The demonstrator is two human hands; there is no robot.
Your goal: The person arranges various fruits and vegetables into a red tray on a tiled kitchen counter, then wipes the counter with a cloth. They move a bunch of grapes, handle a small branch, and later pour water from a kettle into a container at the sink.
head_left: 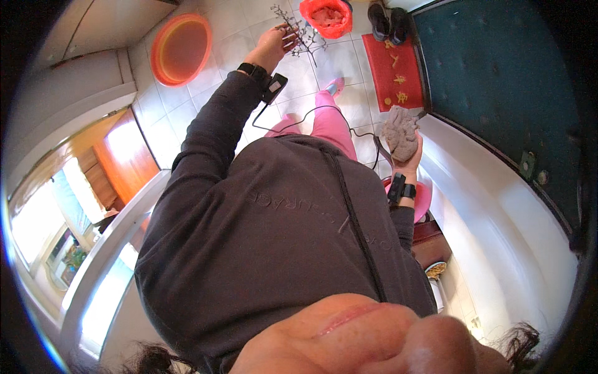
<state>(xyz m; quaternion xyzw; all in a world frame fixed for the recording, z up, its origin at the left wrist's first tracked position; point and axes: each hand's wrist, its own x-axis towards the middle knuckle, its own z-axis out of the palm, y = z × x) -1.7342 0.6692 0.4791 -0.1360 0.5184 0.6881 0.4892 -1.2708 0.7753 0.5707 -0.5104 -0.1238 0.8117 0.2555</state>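
My left hand (pixel 272 47) is stretched out far ahead over the tiled floor. Its fingers are closed around a dark, thin, many-forked branch (pixel 305 38) with small knobs along its twigs. Closer to my body on the right, my right hand (pixel 411 161) grips a crumpled grey cloth (pixel 400 132). The cloth hides most of that hand's fingers. Both wrists carry black straps with small devices, and a thin black cable (pixel 299 123) runs across in front of my legs.
An orange-red basin (pixel 154 53) stands at the far left, seemingly with murky water inside. Beyond the branch is a container with a red plastic bag (pixel 341 28). Black shoes (pixel 387 25) and a red doormat (pixel 389 71) lie beside a dark green door (pixel 498 81).
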